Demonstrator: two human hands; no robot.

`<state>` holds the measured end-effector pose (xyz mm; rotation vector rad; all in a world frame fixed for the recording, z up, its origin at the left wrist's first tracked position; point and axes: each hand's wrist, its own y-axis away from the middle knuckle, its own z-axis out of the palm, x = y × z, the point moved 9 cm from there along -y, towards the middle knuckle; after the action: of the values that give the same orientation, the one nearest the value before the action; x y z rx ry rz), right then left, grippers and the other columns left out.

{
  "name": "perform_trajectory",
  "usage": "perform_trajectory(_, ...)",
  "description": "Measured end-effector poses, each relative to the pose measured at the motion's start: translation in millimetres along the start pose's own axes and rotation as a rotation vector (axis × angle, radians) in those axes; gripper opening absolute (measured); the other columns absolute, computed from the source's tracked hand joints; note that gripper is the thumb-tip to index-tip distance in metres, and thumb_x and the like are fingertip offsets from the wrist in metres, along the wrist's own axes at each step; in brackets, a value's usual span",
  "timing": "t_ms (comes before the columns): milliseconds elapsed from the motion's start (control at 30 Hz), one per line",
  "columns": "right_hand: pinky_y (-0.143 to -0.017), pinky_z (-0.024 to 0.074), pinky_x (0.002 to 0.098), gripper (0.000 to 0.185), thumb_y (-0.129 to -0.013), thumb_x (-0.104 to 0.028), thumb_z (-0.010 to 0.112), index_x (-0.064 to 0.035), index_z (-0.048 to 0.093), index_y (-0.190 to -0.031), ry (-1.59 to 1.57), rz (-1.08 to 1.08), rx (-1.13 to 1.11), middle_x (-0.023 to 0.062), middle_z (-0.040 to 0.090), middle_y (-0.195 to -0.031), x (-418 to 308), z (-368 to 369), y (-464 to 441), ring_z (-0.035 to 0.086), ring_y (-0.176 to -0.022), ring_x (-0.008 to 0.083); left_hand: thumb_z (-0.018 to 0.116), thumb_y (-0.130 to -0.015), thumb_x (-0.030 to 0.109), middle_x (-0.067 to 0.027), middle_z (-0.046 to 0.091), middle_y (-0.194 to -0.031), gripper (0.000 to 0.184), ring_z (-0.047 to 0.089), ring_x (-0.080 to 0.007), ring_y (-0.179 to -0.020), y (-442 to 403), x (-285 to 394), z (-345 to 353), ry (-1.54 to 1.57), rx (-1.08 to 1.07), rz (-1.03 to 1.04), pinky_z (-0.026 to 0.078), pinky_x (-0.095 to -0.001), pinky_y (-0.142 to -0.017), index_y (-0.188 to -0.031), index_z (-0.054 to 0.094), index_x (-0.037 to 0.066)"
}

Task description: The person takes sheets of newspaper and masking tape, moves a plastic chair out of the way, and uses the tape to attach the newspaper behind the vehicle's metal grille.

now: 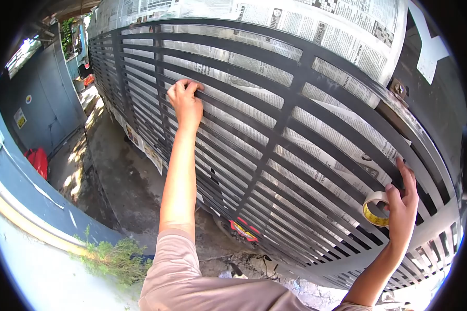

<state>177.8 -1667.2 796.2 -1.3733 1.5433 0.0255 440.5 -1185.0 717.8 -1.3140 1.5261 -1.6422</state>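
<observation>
A black slatted metal grille [283, 122] curves across the view, with sheets of newspaper [231, 111] lying behind its bars. My left hand [186, 101] is at a slat left of the middle, its fingers curled and pressed together at the bar. What the fingertips pinch there is hidden. Lower right, my right hand [403, 202] holds a roll of masking tape [374, 220] with a yellow inner core, seen on the palm side. The index finger of that hand stretches up to the newspaper's edge between slats, while the thumb is bent near the roll.
More newspaper [347, 31] covers the panel above the grille. A dark panel with a white letter [428, 49] is at right. A blue-grey wall [41, 93], a red object [37, 162] and a green plant [111, 259] are at left. Concrete ground [135, 192] lies below.
</observation>
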Motion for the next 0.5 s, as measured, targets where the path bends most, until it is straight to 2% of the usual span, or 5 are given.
perform_trajectory(133,-0.054,0.0418,0.0193,0.061,-0.083,-0.006,0.053,-0.0033,0.056,-0.143,0.030,0.003,0.003,0.0132,0.056,-0.140,3.4,-1.8,-0.7,0.056,-0.072,0.0064,0.056,-0.067,-0.012,-0.0046,0.065,-0.114,0.042,0.049,-0.0354,-0.116,-7.6,16.5,-7.8,-0.089,-0.179,0.106,0.037,-0.0445,-0.106,-0.098,0.070,0.012)
perform_trajectory(233,-0.053,0.0422,0.0196,0.061,-0.083,-0.006,0.053,-0.0049,0.057,-0.144,0.076,-0.004,0.014,0.0137,0.056,-0.141,1.1,-2.8,-0.5,0.057,-0.071,0.0065,0.056,-0.079,0.001,-0.0058,0.064,-0.117,0.032,0.048,-0.0360,-0.121,-9.9,15.2,-11.2,-0.043,-0.289,0.180,0.033,-0.0521,-0.110,-0.104,0.070,0.013)
perform_trajectory(300,-0.054,0.0427,0.0194,0.060,-0.083,-0.007,0.053,-0.0060,0.057,-0.144,0.078,-0.003,0.009,0.0137,0.055,-0.141,3.1,-2.5,-0.2,0.057,-0.072,0.0066,0.054,-0.086,0.016,-0.0086,0.067,-0.115,0.025,0.051,-0.0344,-0.120,-13.1,5.3,-2.6,0.011,-0.296,0.170,0.033,-0.0501,-0.109,-0.102,0.073,0.010)
perform_trajectory(400,-0.055,0.0435,0.0189,0.061,-0.084,-0.007,0.054,-0.0073,0.057,-0.144,0.080,0.012,0.001,0.0137,0.056,-0.141,5.1,-2.3,-0.5,0.058,-0.074,0.0074,0.056,-0.091,0.030,-0.0118,0.070,-0.111,0.032,0.055,-0.0346,-0.116,-22.8,10.1,1.7,-0.017,-0.410,0.155,0.034,-0.0465,-0.107,-0.097,0.075,0.004)
perform_trajectory(500,-0.055,0.0438,0.0189,0.060,-0.084,-0.007,0.053,-0.0079,0.058,-0.144,0.082,0.007,0.001,0.0123,0.057,-0.140,6.1,-2.9,-1.0,0.059,-0.078,0.0084,0.056,-0.092,0.031,-0.0116,0.070,-0.113,0.034,0.055,-0.0348,-0.115,-25.6,5.9,5.7,-0.014,-0.444,0.118,0.034,-0.0470,-0.107,-0.098,0.075,0.003)
